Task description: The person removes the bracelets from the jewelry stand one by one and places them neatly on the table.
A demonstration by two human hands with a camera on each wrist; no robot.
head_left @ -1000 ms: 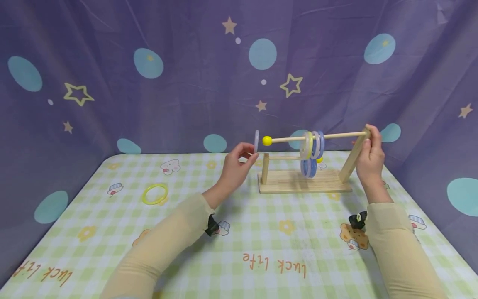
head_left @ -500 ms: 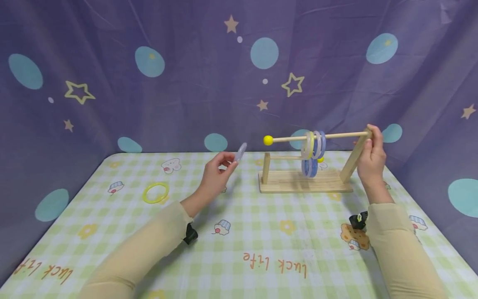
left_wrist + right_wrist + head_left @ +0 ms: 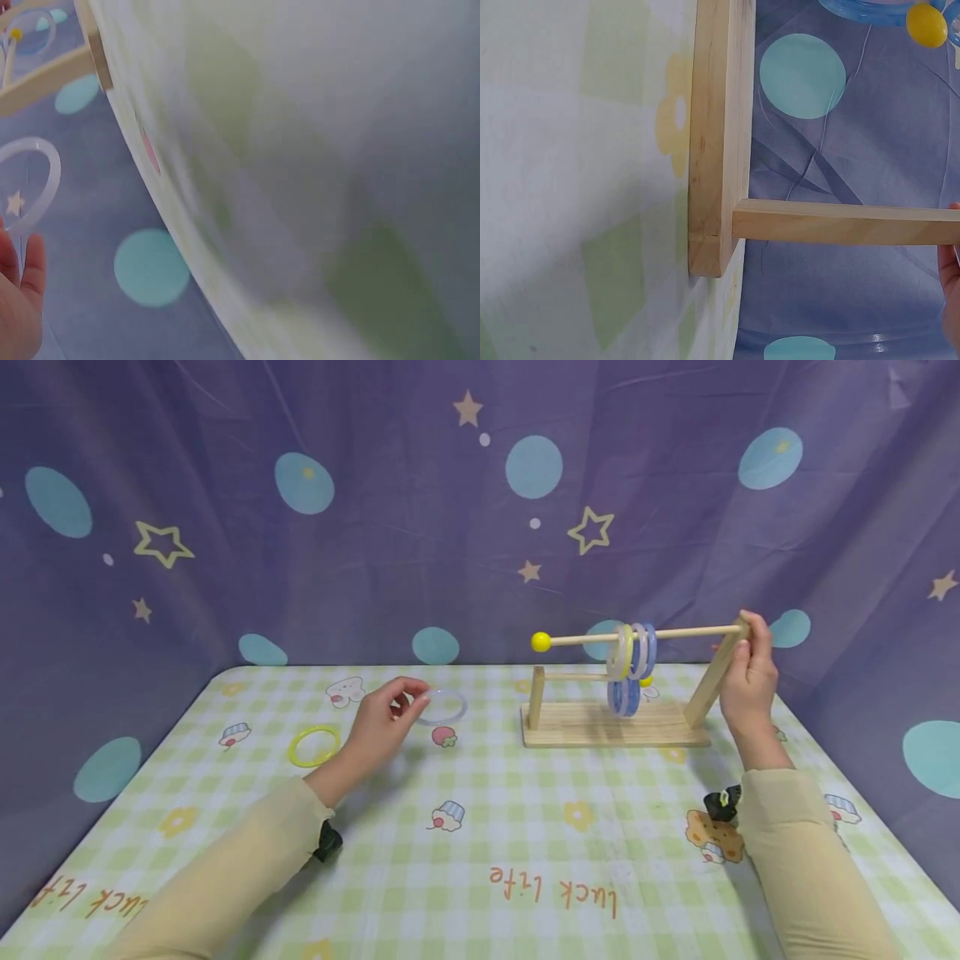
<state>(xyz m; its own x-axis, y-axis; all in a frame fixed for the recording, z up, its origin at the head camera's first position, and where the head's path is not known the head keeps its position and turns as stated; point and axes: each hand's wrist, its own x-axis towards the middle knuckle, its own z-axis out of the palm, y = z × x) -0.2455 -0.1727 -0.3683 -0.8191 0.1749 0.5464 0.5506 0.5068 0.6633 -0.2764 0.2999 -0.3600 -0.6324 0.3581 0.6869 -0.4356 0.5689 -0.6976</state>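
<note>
My left hand [image 3: 414,698] pinches the near edge of a clear plastic ring [image 3: 462,703] and holds it flat, low over the checked tablecloth, left of the wooden stand [image 3: 585,729]. In the left wrist view the clear ring [image 3: 52,172] shows just past my fingers [image 3: 24,296]. My right hand [image 3: 745,643] grips the top of the stand's slanted post [image 3: 703,693]. The upper rod ends in a yellow ball [image 3: 540,642] and carries three rings [image 3: 634,650]. Blue rings [image 3: 621,697] hang from the lower rod. In the right wrist view the base [image 3: 720,135] and post [image 3: 840,222] fill the frame.
A yellow ring [image 3: 293,750] lies on the cloth at the left, just beyond my left hand. The purple star-printed curtain [image 3: 375,527] closes off the back and both sides. Both forearms in beige sleeves reach in from the near edge.
My left hand has drawn back from the yellow ball, leftward and down to the table, carrying the clear ring, which turned from upright to flat. The right hand has stayed on the post.
</note>
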